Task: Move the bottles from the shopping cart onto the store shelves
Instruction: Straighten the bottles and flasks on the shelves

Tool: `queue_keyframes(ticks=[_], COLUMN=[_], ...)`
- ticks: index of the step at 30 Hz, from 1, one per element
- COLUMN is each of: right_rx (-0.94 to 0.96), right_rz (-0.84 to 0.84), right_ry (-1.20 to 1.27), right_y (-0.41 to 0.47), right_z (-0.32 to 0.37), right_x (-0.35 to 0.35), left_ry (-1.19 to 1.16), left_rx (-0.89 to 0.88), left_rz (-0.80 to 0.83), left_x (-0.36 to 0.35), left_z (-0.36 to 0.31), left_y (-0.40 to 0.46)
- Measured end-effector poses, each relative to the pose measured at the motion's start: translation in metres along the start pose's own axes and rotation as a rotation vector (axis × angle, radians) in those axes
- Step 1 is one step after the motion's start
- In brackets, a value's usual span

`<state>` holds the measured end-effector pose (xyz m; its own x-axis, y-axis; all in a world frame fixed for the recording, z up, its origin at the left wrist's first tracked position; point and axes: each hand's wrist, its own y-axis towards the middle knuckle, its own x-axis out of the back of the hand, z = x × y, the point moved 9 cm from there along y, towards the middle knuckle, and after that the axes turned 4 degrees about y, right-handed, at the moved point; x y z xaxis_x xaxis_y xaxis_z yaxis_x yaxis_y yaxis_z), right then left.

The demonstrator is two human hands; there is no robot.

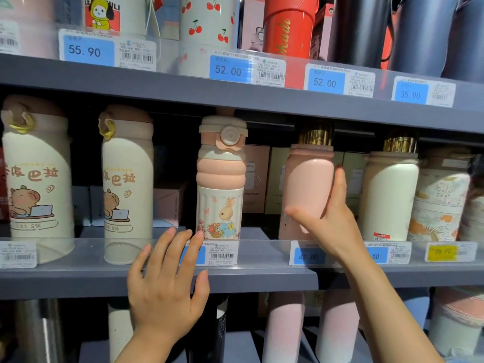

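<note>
A plain pink bottle with a gold cap (306, 179) stands on the middle shelf (235, 281). My right hand (330, 218) grips its lower half, thumb across the front and fingers round the right side. To its left stands a pink and cream bottle with a rabbit picture (221, 179). My left hand (167, 281) has its fingers spread and straight, the fingertips touching the clear rail just below and left of the rabbit bottle's base. The shopping cart is out of view.
Two cream capybara bottles (125, 184) (36, 179) stand left of the rabbit bottle. A white gold-capped bottle (387, 195) stands close on the right of the pink one. Boxes sit behind. An upper shelf (235, 93) hangs low over the caps. More bottles fill the lower shelf.
</note>
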<state>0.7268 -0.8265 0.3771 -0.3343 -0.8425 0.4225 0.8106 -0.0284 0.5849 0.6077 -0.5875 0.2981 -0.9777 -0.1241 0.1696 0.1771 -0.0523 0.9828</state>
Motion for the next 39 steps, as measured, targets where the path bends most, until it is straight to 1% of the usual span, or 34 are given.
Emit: queue_keyframes(ticks=[4, 6, 8, 12, 14, 18, 20, 23, 27, 29, 31, 33, 39], right_rx=[-0.042, -0.040, -0.030, -0.027, -0.034, -0.053, -0.046, -0.041, -0.062, -0.057, -0.056, -0.044, 0.013], right_rz=[-0.090, -0.121, -0.116, -0.006, 0.000, -0.099, -0.115, -0.086, 0.034, 0.014, -0.056, -0.103, -0.101], right_ry=[-0.134, -0.145, -0.096, 0.075, 0.125, -0.061, -0.071, 0.043, 0.199, 0.134, -0.010, -0.071, 0.028], right_y=[-0.001, -0.002, -0.001, 0.001, 0.001, -0.001, -0.001, 0.000, 0.004, 0.003, 0.001, 0.001, 0.001], right_z=[0.002, 0.002, -0.001, -0.009, -0.008, -0.001, -0.001, -0.008, -0.014, -0.010, -0.006, -0.004, -0.006], right_x=[-0.004, -0.003, -0.001, 0.002, 0.002, 0.001, 0.000, 0.004, 0.002, -0.001, -0.002, -0.001, 0.005], left_ry=[-0.006, -0.005, -0.006, -0.001, 0.001, 0.000, 0.002, 0.001, 0.009, 0.012, 0.012, 0.010, 0.009], left_rx=[-0.001, -0.012, -0.020, -0.018, -0.020, -0.028, -0.027, -0.028, -0.021, -0.019, -0.017, -0.014, -0.010], left_rz=[-0.001, -0.001, -0.011, -0.033, -0.041, -0.050, -0.047, -0.043, -0.037, -0.037, -0.033, -0.024, -0.016], left_x=[0.001, 0.001, 0.001, 0.000, 0.000, 0.000, 0.000, 0.001, 0.000, 0.000, 0.000, 0.000, -0.002], left_z=[0.000, 0.000, -0.001, 0.000, 0.000, 0.000, 0.001, 0.000, 0.000, 0.000, 0.001, 0.001, 0.000], left_y=[0.000, 0.000, 0.000, -0.001, -0.002, -0.001, -0.002, -0.001, -0.002, -0.002, -0.003, -0.002, -0.002])
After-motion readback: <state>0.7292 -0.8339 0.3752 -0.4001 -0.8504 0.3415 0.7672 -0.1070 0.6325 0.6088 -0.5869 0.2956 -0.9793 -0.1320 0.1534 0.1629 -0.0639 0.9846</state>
